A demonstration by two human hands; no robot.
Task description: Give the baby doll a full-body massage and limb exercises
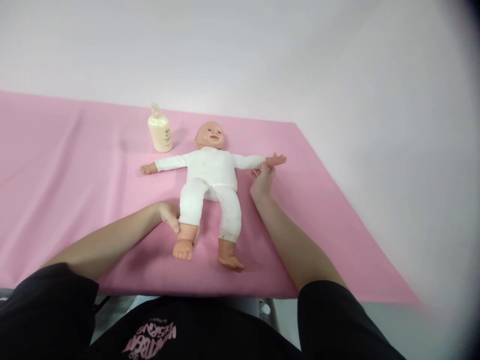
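Lower centre, the left hand (pixel 170 215) grips the doll (pixel 212 169) by one ankle (pixel 188 231); right of centre, the right hand (pixel 263 181) touches a wrist (pixel 271 161), closure unclear. Gentle support suits both.

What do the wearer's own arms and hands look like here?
Short black sleeves cover the upper arms, leaving the forearms bare. The left hand and right hand are both ungloved. The black shirt carries pink lettering on its front.
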